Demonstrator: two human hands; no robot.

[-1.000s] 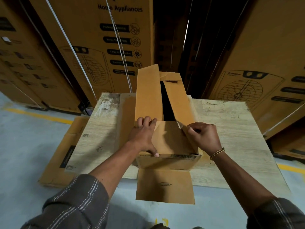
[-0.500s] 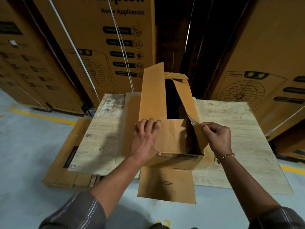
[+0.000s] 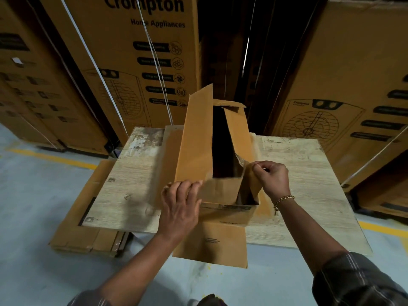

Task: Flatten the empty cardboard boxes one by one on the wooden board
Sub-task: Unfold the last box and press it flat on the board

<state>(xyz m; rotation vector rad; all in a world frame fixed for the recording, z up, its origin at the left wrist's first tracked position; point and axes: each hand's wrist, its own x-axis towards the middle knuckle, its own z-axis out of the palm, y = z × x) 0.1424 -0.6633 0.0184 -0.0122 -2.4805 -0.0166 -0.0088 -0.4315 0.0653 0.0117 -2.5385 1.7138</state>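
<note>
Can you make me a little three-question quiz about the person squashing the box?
1. True or false: the long brown cardboard box on the pale wooden board is already squashed flat.
2. What does the right hand pinch? A: a flap of the box. B: a roll of tape. C: a pair of scissors.
3. Fill the gap: the gold chain bracelet sits on the ____ wrist.
Key: 1 false; 2 A; 3 right.
</note>
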